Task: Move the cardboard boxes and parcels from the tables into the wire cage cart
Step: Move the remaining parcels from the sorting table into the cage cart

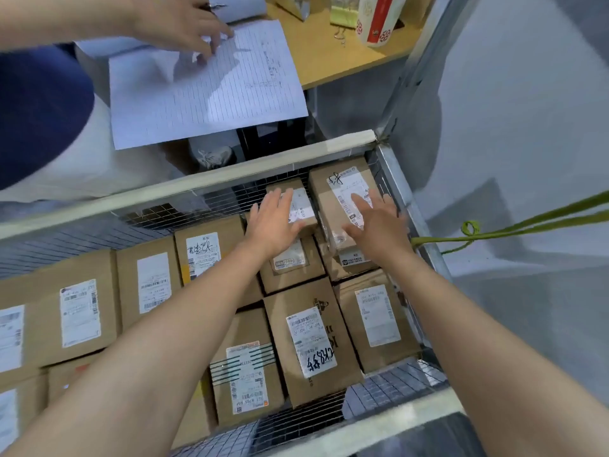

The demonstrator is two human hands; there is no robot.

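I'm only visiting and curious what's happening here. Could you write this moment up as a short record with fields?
place: wire cage cart, holding many labelled cardboard boxes
left hand: fingers straight, flat on a small box
right hand: fingers spread, flat on a larger box beside it
nearby: another person's hand on a lined sheet at the table

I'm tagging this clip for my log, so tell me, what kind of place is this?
Probably a courier or parcel sorting depot. A wire cage cart is packed with cardboard boxes bearing printed shipping labels, and beyond it another person's hand rests on a lined, handwritten sheet.
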